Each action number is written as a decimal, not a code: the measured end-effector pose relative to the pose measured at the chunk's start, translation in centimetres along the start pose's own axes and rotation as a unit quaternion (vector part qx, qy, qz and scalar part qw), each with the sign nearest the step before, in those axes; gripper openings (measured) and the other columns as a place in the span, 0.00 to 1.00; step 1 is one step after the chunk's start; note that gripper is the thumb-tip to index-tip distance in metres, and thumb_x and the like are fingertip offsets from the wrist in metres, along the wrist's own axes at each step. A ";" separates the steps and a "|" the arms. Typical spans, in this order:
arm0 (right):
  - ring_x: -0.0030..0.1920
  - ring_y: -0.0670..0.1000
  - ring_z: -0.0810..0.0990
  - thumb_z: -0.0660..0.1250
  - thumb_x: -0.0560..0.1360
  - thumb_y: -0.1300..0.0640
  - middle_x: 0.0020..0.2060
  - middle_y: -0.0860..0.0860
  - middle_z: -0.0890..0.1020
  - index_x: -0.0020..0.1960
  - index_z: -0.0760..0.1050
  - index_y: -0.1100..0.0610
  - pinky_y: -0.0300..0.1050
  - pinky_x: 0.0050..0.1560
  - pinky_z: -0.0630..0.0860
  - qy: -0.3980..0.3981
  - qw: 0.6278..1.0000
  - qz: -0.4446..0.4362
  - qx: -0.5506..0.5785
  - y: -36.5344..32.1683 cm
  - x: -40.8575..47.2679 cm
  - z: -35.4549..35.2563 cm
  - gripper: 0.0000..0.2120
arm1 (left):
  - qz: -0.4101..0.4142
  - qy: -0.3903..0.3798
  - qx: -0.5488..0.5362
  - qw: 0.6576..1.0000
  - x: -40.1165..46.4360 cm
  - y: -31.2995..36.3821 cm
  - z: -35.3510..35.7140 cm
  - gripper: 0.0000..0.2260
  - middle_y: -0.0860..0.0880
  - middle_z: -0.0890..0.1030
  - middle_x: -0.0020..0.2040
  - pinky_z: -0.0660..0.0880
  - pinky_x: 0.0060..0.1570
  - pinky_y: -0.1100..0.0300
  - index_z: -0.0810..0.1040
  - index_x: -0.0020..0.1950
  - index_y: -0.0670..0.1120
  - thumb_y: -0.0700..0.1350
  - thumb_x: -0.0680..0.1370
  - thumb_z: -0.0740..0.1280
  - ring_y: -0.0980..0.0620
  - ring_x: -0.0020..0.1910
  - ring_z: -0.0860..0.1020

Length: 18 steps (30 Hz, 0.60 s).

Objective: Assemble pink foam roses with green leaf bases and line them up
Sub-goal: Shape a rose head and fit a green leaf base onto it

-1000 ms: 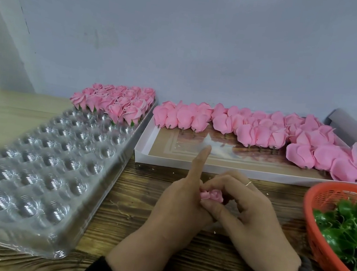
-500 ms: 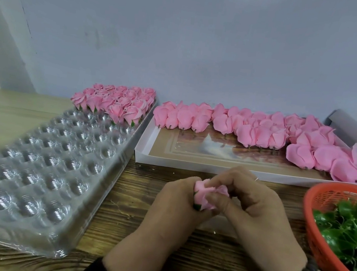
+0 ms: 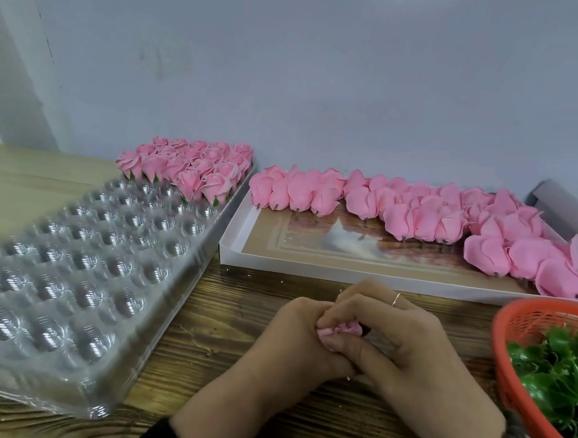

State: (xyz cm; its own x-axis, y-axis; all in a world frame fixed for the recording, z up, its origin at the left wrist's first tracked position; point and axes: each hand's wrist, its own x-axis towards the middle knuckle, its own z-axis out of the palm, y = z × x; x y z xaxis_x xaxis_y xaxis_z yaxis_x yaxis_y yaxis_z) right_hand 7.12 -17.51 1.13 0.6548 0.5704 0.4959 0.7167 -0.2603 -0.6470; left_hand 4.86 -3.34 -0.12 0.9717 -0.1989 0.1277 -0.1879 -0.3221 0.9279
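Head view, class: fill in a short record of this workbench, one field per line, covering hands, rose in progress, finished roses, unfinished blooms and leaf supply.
left hand: grips the pink rose
right hand: fingers curled round the same rose
finished roses: far end of the clear blister tray
unfinished blooms: rows along the back of the white box
leaf bases: heaped in the red basket

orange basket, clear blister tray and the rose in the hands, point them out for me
orange basket (image 3: pixel 505 340): head view, on its left rim.
clear blister tray (image 3: pixel 66 275): head view, on an empty middle cup.
rose (image 3: pixel 341 329): head view, on pink petals showing between the fingers.
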 end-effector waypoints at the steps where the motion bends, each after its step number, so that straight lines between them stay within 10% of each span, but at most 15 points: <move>1: 0.47 0.43 0.77 0.68 0.70 0.55 0.45 0.43 0.76 0.47 0.76 0.48 0.30 0.47 0.70 0.003 1.000 0.003 0.011 0.0 0.0 0.0 0.06 | 0.001 -0.005 -0.014 1.000 0.1 0.1 0.0 0.08 0.41 0.82 0.40 0.78 0.44 0.54 0.80 0.39 0.43 0.31 0.67 0.72 0.48 0.40 0.80; 6: 0.49 0.41 0.76 0.70 0.65 0.46 0.48 0.41 0.76 0.52 0.77 0.42 0.27 0.46 0.71 0.062 0.995 0.036 0.063 -0.4 0.0 0.1 0.15 | 0.007 0.011 -0.030 0.999 0.3 0.3 0.1 0.13 0.53 0.79 0.28 0.72 0.28 0.65 0.77 0.34 0.50 0.33 0.71 0.70 0.59 0.27 0.76; 18: 0.50 0.41 0.80 0.56 0.73 0.45 0.45 0.41 0.83 0.46 0.81 0.47 0.34 0.53 0.72 0.144 0.984 0.062 0.089 -0.7 1.0 2.7 0.15 | 0.120 0.071 -0.045 0.989 0.9 0.8 2.5 0.12 0.56 0.77 0.44 0.73 0.47 0.72 0.73 0.47 0.50 0.32 0.75 0.62 0.67 0.46 0.77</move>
State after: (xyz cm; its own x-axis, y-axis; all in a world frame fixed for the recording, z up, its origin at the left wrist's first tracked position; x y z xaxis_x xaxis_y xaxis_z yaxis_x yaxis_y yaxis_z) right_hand 6.64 -14.66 0.49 0.7936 0.2919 0.5338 0.5907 -0.1595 -0.7910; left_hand 5.21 -6.11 -0.11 0.9123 -0.1261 0.3897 -0.4080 -0.1968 0.8915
